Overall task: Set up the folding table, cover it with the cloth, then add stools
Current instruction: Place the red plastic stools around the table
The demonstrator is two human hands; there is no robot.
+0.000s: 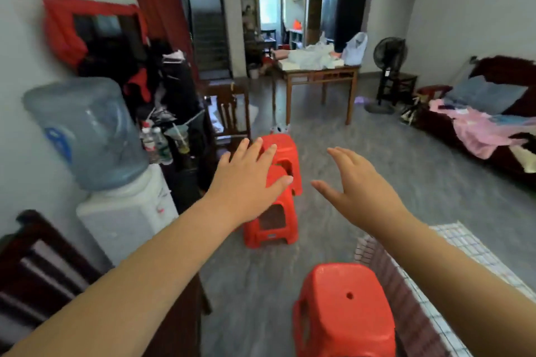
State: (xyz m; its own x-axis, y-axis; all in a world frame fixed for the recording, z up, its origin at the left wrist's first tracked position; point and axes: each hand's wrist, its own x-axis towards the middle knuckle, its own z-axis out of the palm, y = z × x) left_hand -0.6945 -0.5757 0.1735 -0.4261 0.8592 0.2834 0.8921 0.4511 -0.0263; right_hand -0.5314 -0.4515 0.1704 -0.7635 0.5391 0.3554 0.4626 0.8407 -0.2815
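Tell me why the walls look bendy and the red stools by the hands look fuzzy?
Head view: the wide-angle lens bows the walls and stretches the big clear-blue plastic water bottle at left; the farther red plastic stool and the red plastic stool before it look soft, likely motion blur; the nearest red plastic stool is crisper; the far window glows bright.

Head-worn wide view looks forward and down across the room.

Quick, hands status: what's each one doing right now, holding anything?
Left hand: open, fingers spread, holding nothing, held out toward the two red plastic stools by the chair.
Right hand: open, fingers spread, holding nothing.
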